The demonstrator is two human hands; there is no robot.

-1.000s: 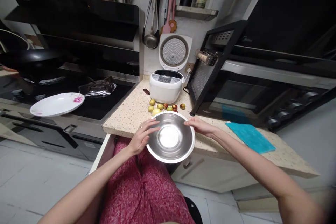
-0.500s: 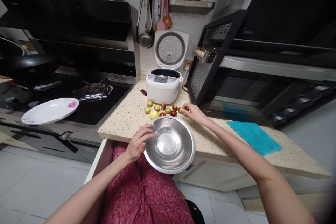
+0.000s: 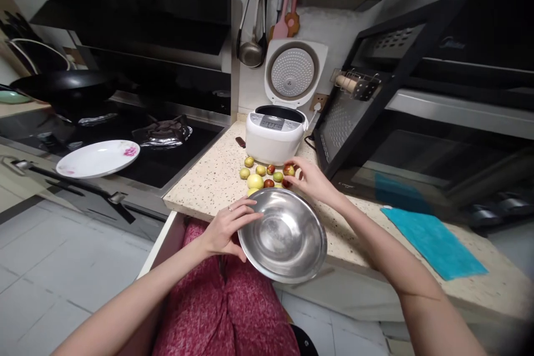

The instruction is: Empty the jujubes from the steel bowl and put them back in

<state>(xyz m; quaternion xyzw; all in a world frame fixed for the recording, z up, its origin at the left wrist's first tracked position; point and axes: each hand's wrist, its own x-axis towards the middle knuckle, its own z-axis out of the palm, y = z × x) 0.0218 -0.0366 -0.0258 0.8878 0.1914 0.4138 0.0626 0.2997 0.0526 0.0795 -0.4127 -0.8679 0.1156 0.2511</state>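
A shiny stainless steel bowl [image 3: 287, 233] tilts towards me at the counter's front edge. My left hand [image 3: 225, 229] grips its left rim, fingers over the inside and thumb lower on the outside. Behind the bowl lie several jujubes, some green like this one [image 3: 261, 171] and some red-brown like this one [image 3: 269, 183]. A larger pale yellow-green fruit [image 3: 255, 181] sits among them. My right hand [image 3: 311, 178] has thumb and fingers around a mottled red jujube [image 3: 288, 169] at the right end of the group. The bowl's inside holds nothing that I can see.
A white rice cooker [image 3: 273, 142] stands open behind the fruit. On the right are a black oven [image 3: 450, 150] and a turquoise cloth [image 3: 436, 242]. The stove at left bears a white oval plate [image 3: 98, 158] and a black wok [image 3: 62, 86]. An open drawer [image 3: 164, 239] juts out below the counter.
My right hand has moved in towards the jujubes, its fingers now around one. My left hand stays on the bowl's rim. The camera view has shifted, so everything appears displaced.
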